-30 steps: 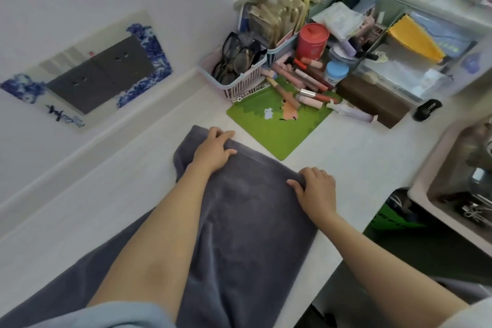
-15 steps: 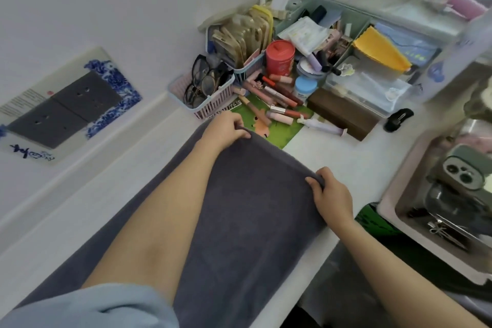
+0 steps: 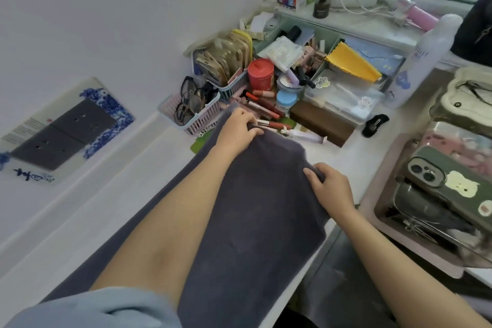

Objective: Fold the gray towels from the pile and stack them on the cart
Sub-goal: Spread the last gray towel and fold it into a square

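Observation:
A dark gray towel (image 3: 255,216) lies lengthwise along the white counter (image 3: 87,218), running from the far clutter back toward me. My left hand (image 3: 237,130) pinches its far left corner, right beside the lipsticks and the pink basket. My right hand (image 3: 330,189) grips the far right corner near the counter's front edge. The far edge is stretched between both hands and lifted slightly. My left forearm lies over the middle of the towel. No cart or towel pile shows in this view.
Cosmetics, a red tin (image 3: 261,74) and a pink basket of glasses (image 3: 191,109) crowd the far end. A brown box (image 3: 322,122) and a white bottle (image 3: 423,61) stand to the right. A tray holding a phone (image 3: 447,186) sits at right.
Both hands have slid the towel's far edge away from me, over the green mat and up to the cosmetics. The fingers went from lying flat to pinching the corners.

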Tool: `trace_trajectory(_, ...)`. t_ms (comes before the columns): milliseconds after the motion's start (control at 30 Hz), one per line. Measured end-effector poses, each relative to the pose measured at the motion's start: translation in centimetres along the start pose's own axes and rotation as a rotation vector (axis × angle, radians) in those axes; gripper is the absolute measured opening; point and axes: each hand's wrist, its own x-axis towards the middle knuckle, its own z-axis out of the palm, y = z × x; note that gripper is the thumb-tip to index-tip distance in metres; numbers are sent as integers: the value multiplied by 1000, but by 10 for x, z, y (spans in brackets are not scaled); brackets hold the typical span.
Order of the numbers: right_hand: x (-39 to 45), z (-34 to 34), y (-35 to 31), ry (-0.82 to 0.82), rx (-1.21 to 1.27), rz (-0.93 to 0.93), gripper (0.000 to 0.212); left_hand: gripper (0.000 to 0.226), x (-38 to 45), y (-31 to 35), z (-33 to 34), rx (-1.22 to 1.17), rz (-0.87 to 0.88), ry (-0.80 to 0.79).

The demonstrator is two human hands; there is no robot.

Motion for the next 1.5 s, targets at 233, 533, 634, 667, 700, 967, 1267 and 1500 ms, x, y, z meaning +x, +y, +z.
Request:
trace_trajectory(233,-35,28,-62,-201,114,-185,21,14,-71,-21,-62,-217,-148,172)
trace_trajectory(533,-127,114,-150,-254,240,-540,34,6,-230,-88,-152,-614,-391,441)
trace_trajectory(634,-168,146,-172,-309,251,-599,32,1,-287,-113,-172,-726,-424,505)
trace_trajectory(667,-185,158,-179,-335,247,-615,31,3,-310,-122,-179,-758,-432,532)
trace_trajectory(700,-209,176,-188,-374,248,-634,32,6,-341,-136,-189,-796,-434,579)
trace_trajectory(967,-402,290,-249,-601,363,-727,35,15,-555,-212,-258,-1012,-355,798)
trace_trajectory(1267,-579,413,-270,-883,286,-741,31,20,-756,-311,-281,-1081,-434,969)
trace_trajectory(1500,-613,502,-220,-1091,-335,-649,33,25,-833,-387,-211,-1211,-865,923)
